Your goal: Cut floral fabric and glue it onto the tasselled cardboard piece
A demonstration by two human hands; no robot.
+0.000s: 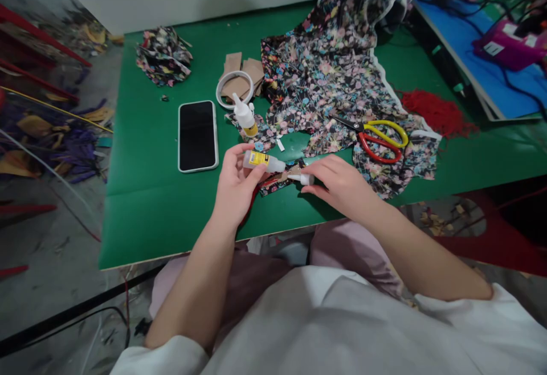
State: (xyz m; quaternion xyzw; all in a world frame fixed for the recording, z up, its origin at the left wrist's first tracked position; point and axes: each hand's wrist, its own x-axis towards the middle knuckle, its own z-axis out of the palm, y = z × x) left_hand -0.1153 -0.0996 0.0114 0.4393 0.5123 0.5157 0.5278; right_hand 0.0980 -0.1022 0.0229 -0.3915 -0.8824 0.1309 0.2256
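Observation:
My left hand (239,184) is closed around a small clear glue bottle (267,161) with a yellow label, tilted on its side. Between the fingertips of my right hand (337,184) is a white nozzle cap (306,179), its thin tip pointing left, apart from the bottle's neck. Just below them on the table lies a small piece of floral fabric (270,188) with brown card on it, partly covered by my hands. A second glue bottle (245,117) with a white nozzle stands beyond my left hand. Scissors (380,138) with yellow and red handles rest on the large floral cloth (329,73).
On the green table (145,210) lie a phone (198,135), a tape roll (219,91), brown card pieces (233,64) and a crumpled floral bundle (164,56). Red threads (433,113) and a blue board (478,27) bearing a purple glue gun (504,47) and cables are at right.

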